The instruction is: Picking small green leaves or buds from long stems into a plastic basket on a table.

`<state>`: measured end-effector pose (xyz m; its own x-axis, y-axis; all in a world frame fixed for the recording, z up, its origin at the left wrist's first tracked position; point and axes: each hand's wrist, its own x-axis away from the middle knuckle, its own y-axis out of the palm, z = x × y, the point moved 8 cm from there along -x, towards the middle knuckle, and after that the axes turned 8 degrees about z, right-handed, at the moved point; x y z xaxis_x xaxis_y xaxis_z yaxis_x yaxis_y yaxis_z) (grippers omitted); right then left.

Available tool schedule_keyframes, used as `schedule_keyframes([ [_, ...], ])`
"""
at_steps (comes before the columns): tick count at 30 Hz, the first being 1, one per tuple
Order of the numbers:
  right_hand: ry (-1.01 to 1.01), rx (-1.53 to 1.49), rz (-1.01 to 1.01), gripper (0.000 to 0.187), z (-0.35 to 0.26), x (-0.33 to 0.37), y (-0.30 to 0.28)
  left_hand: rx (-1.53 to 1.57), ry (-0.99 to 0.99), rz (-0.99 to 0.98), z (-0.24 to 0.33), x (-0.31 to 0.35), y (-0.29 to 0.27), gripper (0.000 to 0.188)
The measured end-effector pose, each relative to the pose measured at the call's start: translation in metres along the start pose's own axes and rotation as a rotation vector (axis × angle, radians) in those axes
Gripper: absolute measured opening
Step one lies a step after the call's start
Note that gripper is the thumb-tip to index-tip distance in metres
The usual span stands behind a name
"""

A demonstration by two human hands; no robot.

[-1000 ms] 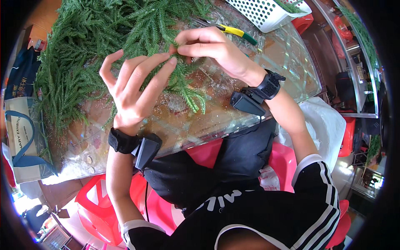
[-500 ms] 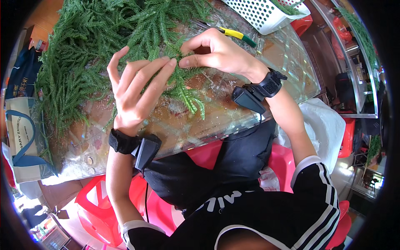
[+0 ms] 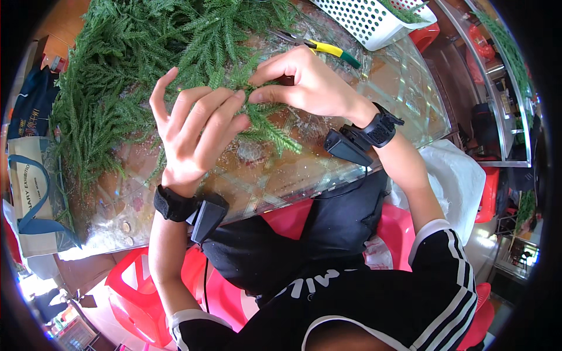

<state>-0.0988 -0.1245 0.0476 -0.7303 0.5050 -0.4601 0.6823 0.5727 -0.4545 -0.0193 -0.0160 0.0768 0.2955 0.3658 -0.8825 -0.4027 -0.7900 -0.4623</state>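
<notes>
A green artificial pine sprig (image 3: 270, 133) is held between my two hands above the table, its tip hanging toward the right. My left hand (image 3: 196, 126) pinches it with thumb and fingers, the little finger raised. Facing it, my right hand (image 3: 307, 82) pinches the sprig's middle between thumb and forefinger. The exact spot where the fingertips meet is partly hidden by needles. Behind both hands spreads a big heap of similar pine branches (image 3: 134, 52). Yellow-and-green-handled pliers (image 3: 328, 48) lie beyond my right hand, near the heap.
A white perforated basket (image 3: 366, 23) stands at the far right of the glass-topped table (image 3: 246, 193). At the left hangs a pale bag with blue handles (image 3: 35, 193). Red plastic stools (image 3: 137, 298) stand below the table. Small round objects (image 3: 126, 226) lie near its front left edge.
The sprig's tip has swung to the right and upward. My right hand has shifted slightly down and left, while the left fingers have curled closer.
</notes>
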Motion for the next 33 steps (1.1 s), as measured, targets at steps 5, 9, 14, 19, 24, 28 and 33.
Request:
schedule_keyframes([
  [5, -0.016, 0.109, -0.021, 0.019, -0.004, 0.002, 0.002, 0.090, -0.157, -0.014, -0.010, 0.003, 0.007, 0.019],
  [9, -0.125, 0.132, 0.012, 0.018, -0.009, 0.002, 0.008, 0.190, -0.325, 0.066, -0.023, 0.008, 0.007, 0.018],
  [14, -0.103, 0.150, 0.072, 0.014, -0.013, 0.007, 0.011, 0.379, -0.774, 0.051, -0.044, 0.024, 0.020, 0.018],
  [19, -0.390, 0.404, 0.163, 0.010, -0.033, 0.010, 0.012, 0.548, -1.171, -0.038, -0.058, 0.040, 0.031, 0.023],
  [24, -0.494, 0.412, 0.176, 0.017, -0.041, 0.011, 0.010, 0.581, -1.151, -0.009, -0.057, 0.036, 0.030, 0.023],
  [28, -0.271, 0.350, 0.110, 0.017, -0.020, 0.007, 0.008, 0.553, -1.109, -0.051, -0.058, 0.037, 0.032, 0.021],
  [33, -0.274, 0.307, 0.204, 0.016, -0.018, 0.004, 0.000, 0.540, -1.044, -0.092, -0.056, 0.038, 0.035, 0.017],
])
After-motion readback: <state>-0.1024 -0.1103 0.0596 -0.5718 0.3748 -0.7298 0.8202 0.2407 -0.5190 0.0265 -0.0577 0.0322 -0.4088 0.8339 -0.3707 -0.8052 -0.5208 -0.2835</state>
